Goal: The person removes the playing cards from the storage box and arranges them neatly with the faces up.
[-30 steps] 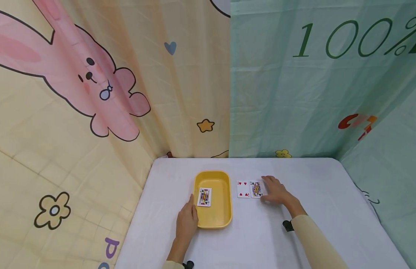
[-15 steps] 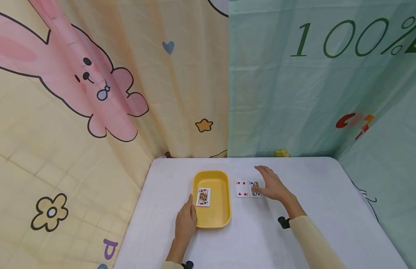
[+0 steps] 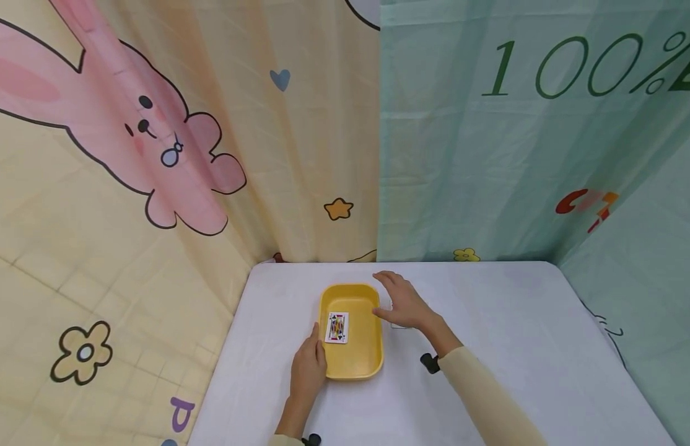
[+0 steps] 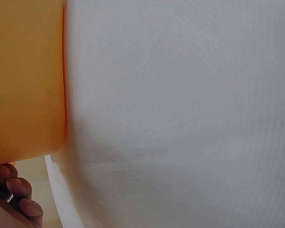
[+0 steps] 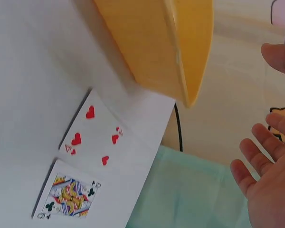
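A yellow tray (image 3: 363, 370) stands on the white table, one face card (image 3: 337, 327) with black marks lying face up inside at its left. My left hand (image 3: 308, 365) grips the tray's left side; its curled fingers (image 4: 20, 187) show beside the tray wall in the left wrist view. My right hand (image 3: 407, 303) is raised by the tray's right rim, fingers spread and holding nothing. In the right wrist view the four of hearts (image 5: 92, 128) and the queen of clubs (image 5: 70, 195) lie face up side by side. From the head view, my right hand and wrist mostly hide both.
The white-clothed table (image 3: 523, 347) ends at a far edge against hanging curtains. A cream curtain (image 3: 256, 155) with a rabbit print covers the left and a green curtain (image 3: 462, 155) covers the right.
My right hand has lifted off the queen of clubs and moved left, over the four of hearts, to the tray's right rim. My left hand stays at the tray.
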`<state>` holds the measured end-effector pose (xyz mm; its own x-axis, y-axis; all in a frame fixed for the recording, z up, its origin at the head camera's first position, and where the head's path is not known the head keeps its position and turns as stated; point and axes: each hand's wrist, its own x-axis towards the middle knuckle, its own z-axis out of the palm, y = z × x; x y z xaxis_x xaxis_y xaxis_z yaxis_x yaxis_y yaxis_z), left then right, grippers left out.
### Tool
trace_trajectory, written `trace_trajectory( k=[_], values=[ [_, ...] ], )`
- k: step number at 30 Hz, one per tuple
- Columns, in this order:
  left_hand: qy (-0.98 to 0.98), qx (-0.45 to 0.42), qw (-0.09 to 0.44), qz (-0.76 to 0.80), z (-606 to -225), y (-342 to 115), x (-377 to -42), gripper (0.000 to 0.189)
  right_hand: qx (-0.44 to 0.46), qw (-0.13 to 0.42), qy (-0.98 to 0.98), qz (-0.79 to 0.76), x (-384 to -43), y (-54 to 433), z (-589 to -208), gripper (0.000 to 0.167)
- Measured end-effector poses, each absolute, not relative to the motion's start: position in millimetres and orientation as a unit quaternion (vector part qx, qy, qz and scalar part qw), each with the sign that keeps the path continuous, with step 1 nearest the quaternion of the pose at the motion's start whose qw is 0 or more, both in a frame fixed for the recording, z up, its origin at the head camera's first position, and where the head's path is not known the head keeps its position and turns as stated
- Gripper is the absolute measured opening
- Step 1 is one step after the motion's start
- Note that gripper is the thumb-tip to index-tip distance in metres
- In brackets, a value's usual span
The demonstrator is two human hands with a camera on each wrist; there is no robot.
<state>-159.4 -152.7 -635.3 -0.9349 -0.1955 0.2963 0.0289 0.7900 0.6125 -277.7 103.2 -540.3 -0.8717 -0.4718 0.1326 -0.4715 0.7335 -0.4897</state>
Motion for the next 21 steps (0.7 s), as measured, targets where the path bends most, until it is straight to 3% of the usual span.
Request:
trace_trajectory(
  k=[21],
  values=[
    [-0.924,0.04,0.148,-0.349,-636.9,-156.0,-160.0,0.047,-0.286,0.094,0.934,-0.19,-279.3,11.9,-590.9,0.103]
  ],
)
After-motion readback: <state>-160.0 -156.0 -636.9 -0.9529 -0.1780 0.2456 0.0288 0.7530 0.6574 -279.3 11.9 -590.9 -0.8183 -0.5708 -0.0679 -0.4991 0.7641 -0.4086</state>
